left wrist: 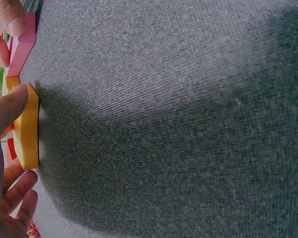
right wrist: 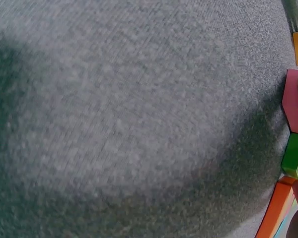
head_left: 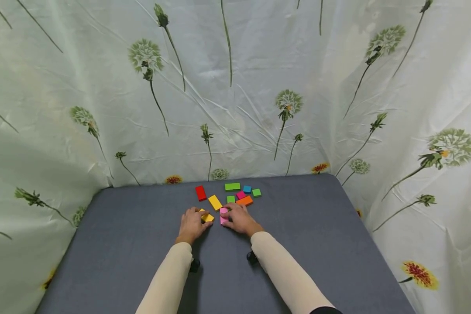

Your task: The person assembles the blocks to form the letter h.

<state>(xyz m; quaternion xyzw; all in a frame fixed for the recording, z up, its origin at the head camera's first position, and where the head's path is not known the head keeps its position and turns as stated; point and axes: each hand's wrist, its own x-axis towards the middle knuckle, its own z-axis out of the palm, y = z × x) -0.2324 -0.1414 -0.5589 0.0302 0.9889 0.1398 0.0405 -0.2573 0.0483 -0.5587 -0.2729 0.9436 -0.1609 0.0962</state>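
My left hand (head_left: 192, 225) grips a yellow block (head_left: 207, 216) on the grey tabletop, its thumb at the near end and fingers at the far end. In the left wrist view the thumb lies on one end of this yellow block (left wrist: 28, 134), fingertips by the other. To the right, my right hand (head_left: 241, 219) holds a pink block (head_left: 223, 216) between thumb and fingers. The right wrist view shows that pink block (right wrist: 291, 101) at its edge, with a green block (right wrist: 292, 153) close beside it. A second yellow block (head_left: 215, 203) lies just beyond both hands.
Beyond the hands lie a red block (head_left: 201, 193), a long green block (head_left: 232, 187), an orange block (head_left: 245, 200), a magenta block (head_left: 241, 195), a blue block (head_left: 247, 189) and a small green block (head_left: 256, 192). A flowered curtain (head_left: 243, 109) hangs behind the table (head_left: 306, 244).
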